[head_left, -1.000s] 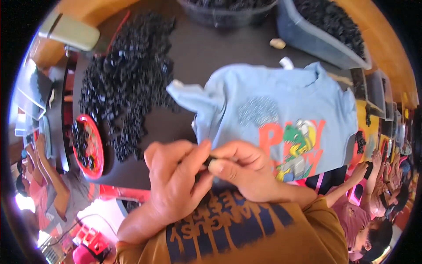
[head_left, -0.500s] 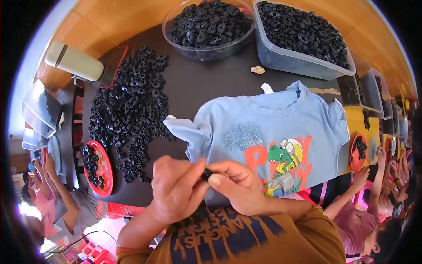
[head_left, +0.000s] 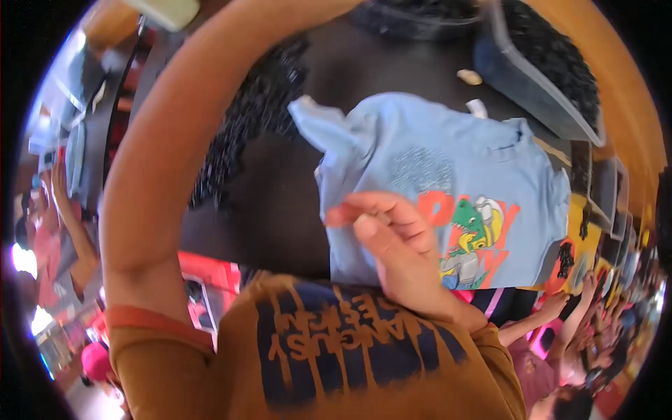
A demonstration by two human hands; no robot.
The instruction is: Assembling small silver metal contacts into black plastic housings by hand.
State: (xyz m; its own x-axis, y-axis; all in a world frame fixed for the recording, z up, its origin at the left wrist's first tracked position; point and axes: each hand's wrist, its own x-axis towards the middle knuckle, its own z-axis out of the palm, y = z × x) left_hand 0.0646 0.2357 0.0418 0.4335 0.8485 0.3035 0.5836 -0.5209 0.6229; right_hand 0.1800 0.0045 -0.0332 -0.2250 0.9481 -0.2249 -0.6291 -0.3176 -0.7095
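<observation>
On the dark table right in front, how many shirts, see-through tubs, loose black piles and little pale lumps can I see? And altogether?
Blue shirt: 1
See-through tubs: 2 (round tub, rectangular tub)
Loose black pile: 1
Little pale lump: 1
Total: 5

Before you spread a dark table, with an orange-tan wall behind its far right corner. Another dark table stood to your left, a yellow tabletop to your right; white light glared at far left.
</observation>
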